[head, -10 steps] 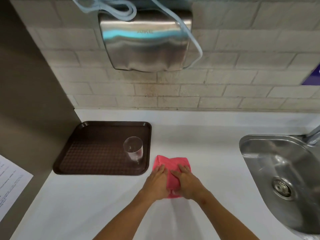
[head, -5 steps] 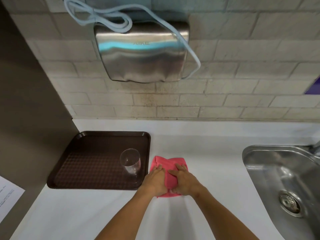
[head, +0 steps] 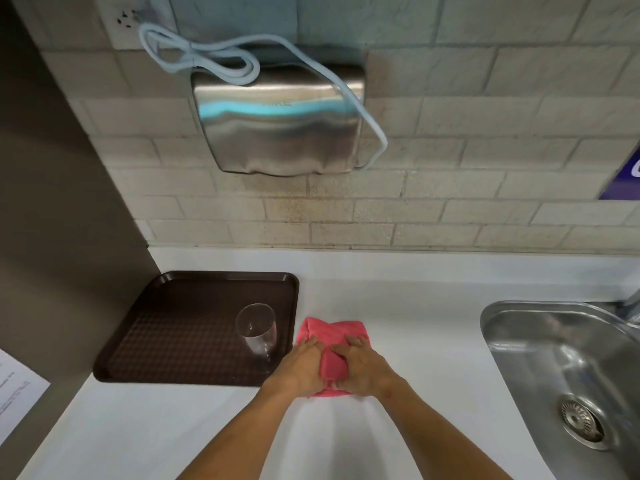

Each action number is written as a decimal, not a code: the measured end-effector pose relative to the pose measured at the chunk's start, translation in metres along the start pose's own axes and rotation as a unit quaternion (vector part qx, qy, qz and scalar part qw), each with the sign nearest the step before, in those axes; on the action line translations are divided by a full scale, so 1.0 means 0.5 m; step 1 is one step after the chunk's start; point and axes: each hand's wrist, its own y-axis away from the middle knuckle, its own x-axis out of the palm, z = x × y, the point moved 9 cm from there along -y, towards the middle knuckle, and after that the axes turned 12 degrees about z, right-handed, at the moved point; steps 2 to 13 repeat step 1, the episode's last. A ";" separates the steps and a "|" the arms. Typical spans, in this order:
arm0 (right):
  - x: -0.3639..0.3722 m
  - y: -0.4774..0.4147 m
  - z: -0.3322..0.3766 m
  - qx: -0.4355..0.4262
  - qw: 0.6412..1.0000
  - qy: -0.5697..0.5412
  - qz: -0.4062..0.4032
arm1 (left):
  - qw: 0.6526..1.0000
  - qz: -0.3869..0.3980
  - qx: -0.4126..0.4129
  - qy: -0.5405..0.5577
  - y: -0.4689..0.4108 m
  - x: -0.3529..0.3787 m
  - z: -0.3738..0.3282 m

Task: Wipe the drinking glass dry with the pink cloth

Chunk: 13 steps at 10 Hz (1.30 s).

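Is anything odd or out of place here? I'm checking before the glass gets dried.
One thing: the dryer's cord hangs in a loose loop over the hand dryer. The glass stands upright on the tray; no spills.

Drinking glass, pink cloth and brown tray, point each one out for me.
drinking glass (head: 257,332), head view, clear side wall.
pink cloth (head: 332,332), head view, far folded part.
brown tray (head: 180,327), head view, bare textured floor.

Upright clear glass (head: 256,329) beside folded pink cloth (head: 332,344)
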 end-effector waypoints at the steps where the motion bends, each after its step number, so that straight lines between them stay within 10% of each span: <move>1: -0.028 0.055 -0.003 0.012 0.994 -0.038 -0.103 | 0.993 -0.112 0.024 0.021 0.070 -0.045 -0.004; 13: -0.028 0.055 -0.003 0.012 0.994 -0.038 -0.103 | 0.993 -0.112 0.024 0.021 0.070 -0.045 -0.004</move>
